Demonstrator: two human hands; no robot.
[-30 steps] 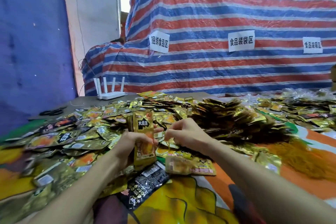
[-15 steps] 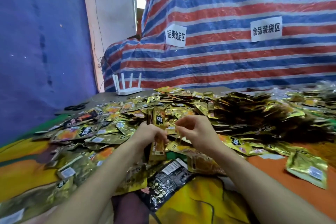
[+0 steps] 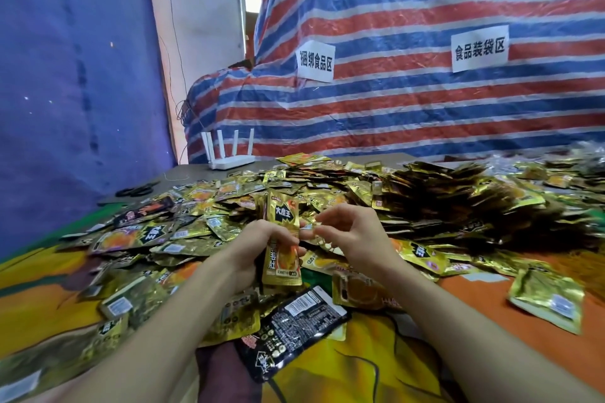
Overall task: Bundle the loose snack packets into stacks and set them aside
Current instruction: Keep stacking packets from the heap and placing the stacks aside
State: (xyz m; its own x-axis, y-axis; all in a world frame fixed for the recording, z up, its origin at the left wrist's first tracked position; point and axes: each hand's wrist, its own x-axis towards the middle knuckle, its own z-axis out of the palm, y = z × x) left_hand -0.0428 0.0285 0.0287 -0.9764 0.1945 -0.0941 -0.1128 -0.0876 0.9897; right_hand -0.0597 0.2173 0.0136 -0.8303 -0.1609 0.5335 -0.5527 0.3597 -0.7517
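Although I have a small stack of gold snack packets (image 3: 280,216) gathered upright in my left grip (image 3: 258,249), most of the job looks undone. Loose packets (image 3: 183,232) cover the bench (image 3: 196,170) to my left, ahead of me and far off to the right, lying flat and overlapping in no order. Beyond my hands sits a darker heap (image 3: 451,203) of packets standing on edge and fanned out; whether those are finished bundles I cannot tell. My left grip is curled round the middle of the stack, so its printed top stands above my fingers. Its lower end hangs below them, above a black packet (image 3: 294,321) that lies flat on the cloth (image 3: 370,366). My right grip (image 3: 353,232) is just beside the stack's right edge, thumb and forefinger drawn together at a small pale bit (image 3: 309,226). It may be a band for tying, but it is too small to name, and I cannot tell whether I truly hold it. I judge this stack is being bound and is not yet set aside.
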